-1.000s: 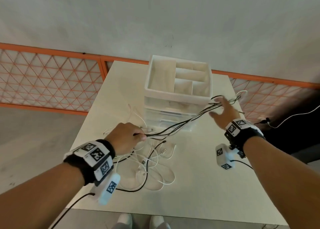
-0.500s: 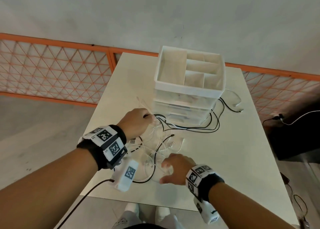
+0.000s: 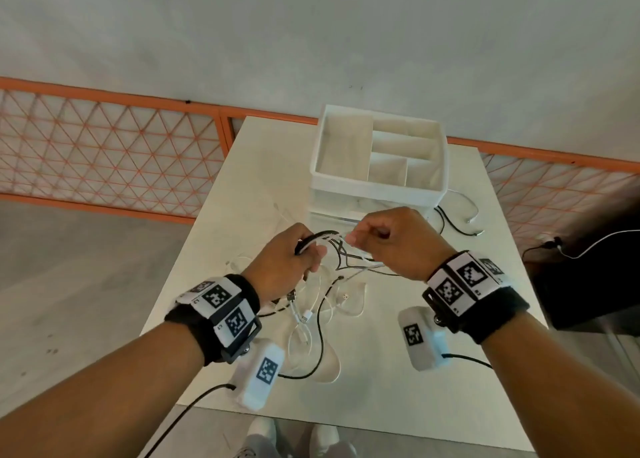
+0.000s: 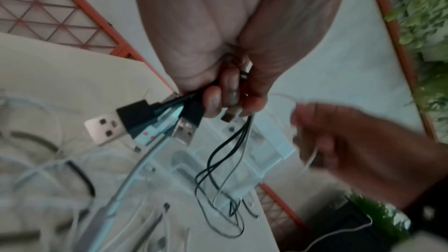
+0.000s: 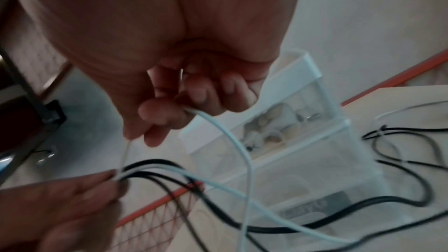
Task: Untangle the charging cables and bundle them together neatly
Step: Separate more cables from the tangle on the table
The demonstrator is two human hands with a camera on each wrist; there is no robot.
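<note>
Hands raised over the tabletop (image 3: 433,319): left hand (image 3: 284,260) grips gathered cables (image 4: 225,160), right hand (image 3: 391,239) pinches a white cable (image 5: 232,141); pulling hard could tighten the tangle (image 3: 318,312).

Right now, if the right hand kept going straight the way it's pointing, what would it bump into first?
Probably the left hand. The right hand, pinching a white cable, points at it across a small gap. Depth is unclear.
</note>
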